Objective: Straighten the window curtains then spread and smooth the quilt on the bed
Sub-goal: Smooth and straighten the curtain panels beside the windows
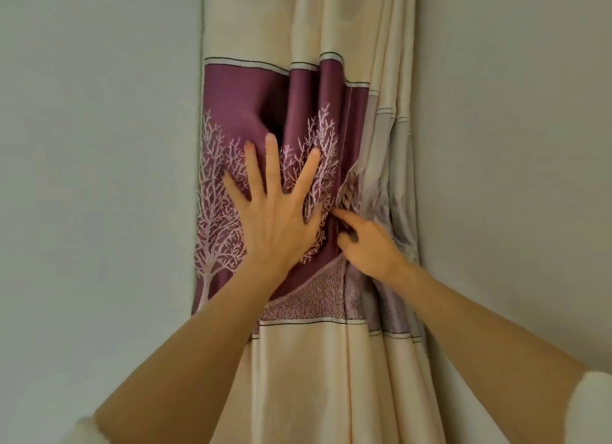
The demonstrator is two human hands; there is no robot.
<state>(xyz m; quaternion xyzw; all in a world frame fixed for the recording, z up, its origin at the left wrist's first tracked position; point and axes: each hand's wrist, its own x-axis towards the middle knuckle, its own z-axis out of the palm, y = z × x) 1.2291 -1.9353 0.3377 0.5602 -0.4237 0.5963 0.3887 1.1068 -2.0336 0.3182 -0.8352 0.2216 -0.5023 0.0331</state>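
Note:
A cream curtain with a wide purple band of white embroidered trees hangs bunched in folds straight ahead. My left hand lies flat on the purple band with its fingers spread and straight, pressing the cloth. Just to its right, my right hand has its fingers curled into a vertical fold of the curtain and pinches the cloth there. The right part of the curtain is gathered in tight pleats against the wall. The bed and the quilt are out of view.
A plain pale grey-green wall fills the left side, and a second wall face fills the right, meeting behind the curtain. White fluffy sleeve cuffs show at both lower corners.

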